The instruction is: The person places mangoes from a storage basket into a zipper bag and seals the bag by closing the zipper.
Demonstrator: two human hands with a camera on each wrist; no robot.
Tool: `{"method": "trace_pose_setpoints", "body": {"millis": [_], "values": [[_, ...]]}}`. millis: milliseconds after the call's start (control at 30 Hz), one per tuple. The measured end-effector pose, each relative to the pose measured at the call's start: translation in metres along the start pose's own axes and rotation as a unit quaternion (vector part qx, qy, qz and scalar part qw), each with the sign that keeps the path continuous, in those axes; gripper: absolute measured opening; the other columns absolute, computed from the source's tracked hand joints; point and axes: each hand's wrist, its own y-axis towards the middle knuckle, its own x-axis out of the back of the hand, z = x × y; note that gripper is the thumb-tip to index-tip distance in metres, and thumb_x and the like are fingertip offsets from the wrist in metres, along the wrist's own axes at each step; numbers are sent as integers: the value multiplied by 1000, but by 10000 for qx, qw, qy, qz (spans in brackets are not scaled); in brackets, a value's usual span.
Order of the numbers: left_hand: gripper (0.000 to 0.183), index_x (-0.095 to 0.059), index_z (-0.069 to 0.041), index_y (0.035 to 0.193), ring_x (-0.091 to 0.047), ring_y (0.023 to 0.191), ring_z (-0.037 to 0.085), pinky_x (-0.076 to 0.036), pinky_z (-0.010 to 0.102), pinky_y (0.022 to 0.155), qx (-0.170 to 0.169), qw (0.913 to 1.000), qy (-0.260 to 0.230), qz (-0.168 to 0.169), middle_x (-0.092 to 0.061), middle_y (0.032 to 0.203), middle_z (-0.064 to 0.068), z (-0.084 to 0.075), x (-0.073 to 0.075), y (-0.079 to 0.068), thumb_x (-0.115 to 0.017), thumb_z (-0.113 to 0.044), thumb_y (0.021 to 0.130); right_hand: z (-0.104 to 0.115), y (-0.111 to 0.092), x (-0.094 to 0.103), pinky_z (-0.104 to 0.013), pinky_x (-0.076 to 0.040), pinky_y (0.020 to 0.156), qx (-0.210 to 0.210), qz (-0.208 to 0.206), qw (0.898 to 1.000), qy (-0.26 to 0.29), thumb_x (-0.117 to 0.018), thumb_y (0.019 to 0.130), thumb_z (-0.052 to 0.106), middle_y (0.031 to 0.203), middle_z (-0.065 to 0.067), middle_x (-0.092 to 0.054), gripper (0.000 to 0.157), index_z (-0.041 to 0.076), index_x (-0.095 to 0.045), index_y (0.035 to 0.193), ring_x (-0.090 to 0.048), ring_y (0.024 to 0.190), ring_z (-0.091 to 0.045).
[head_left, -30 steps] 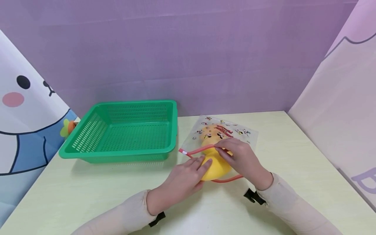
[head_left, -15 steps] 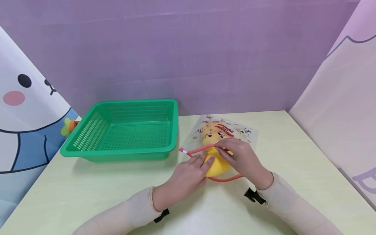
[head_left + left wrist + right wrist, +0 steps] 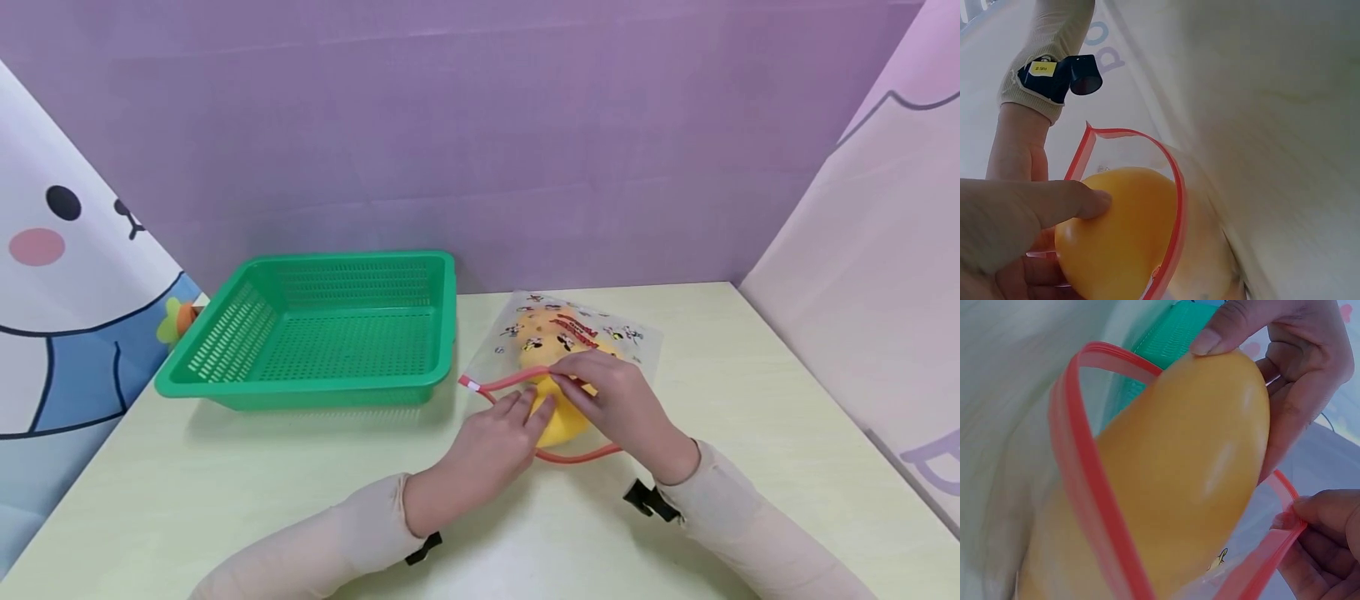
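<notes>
A clear zip bag (image 3: pixel 633 337) printed with small cartoon figures lies on the table, its red-edged mouth (image 3: pixel 581 457) spread towards me. Partly inside it is a smooth, rounded yellow toy (image 3: pixel 564 423); its far part shows through the plastic, and its exact kind is unclear. My left hand (image 3: pixel 491 450) grips the toy's near end, with the thumb on one side and fingers on the other, as the right wrist view shows. With thumb and fingers, my right hand (image 3: pixel 618 404) pinches the upper red edge, holding it raised above the toy (image 3: pixel 1197 462).
To the left of the bag stands a green perforated plastic basket (image 3: pixel 337 387), with its bottom visible. A purple cloth wall (image 3: pixel 480 150) closes off the back. Printed cloth panels flank the table (image 3: pixel 750 400). A small orange and green object (image 3: pixel 177 320) shows behind the basket.
My left hand has moved forward and slightly right, pushing the yellow toy farther into the bag. Less of the toy now sticks out. My right hand stays at the red edge.
</notes>
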Motion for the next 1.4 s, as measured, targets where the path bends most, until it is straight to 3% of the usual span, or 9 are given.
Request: {"method": "trace_pose_setpoints", "body": {"millis": [300, 633, 900, 1133, 1400], "values": [[42, -61, -16, 127, -65, 101, 18, -56, 25, 62, -40, 9996, 184, 189, -65, 119, 6, -4, -5, 4, -69, -18, 86, 0, -1, 0, -30, -56, 67, 23, -28, 10000, 20, -78, 70, -3, 86, -3, -71, 22, 3, -72, 90, -67, 81, -19], [46, -58, -15, 129, -62, 104, 17, -56, 25, 66, -17, 9976, 106, 678, -62, 123, 7, -6, -8, 12, -70, -20, 86, 1, -1, 0, -31, -56, 67, 20, -25, 10000, -22, -78, 70, -4, 86, -4, -71, 22, 3, -72, 90, -67, 81, -19], [52, -55, -14, 132, -62, 98, 15, -54, 21, 60, 24, 9967, -11, 816, -62, 123, 6, -7, -13, 17, -72, -24, 84, 1, -2, 0, -30, -55, 67, 86, -59, 9999, -24, -78, 69, -4, 86, -4, -71, 24, 3, -72, 91, -67, 81, -19], [41, -61, -14, 124, -62, 86, 13, -53, 20, 61, 114, 9961, -121, 865, -66, 112, 2, -7, -15, 23, -71, -25, 85, 2, -1, 1, -31, -56, 68, 58, -52, 9999, -64, -79, 69, -4, 86, -5, -71, 24, 3, -72, 91, -67, 81, -19], [50, -57, -16, 128, -61, 85, 15, -53, 20, 59, 358, 9898, -391, 1319, -62, 120, 4, -7, -15, 29, -74, -28, 82, 2, -1, 1, -32, -56, 69, 55, -38, 9999, -78, -79, 69, -4, 86, -5, -71, 23, 3, -72, 90, -67, 81, -20]]}}
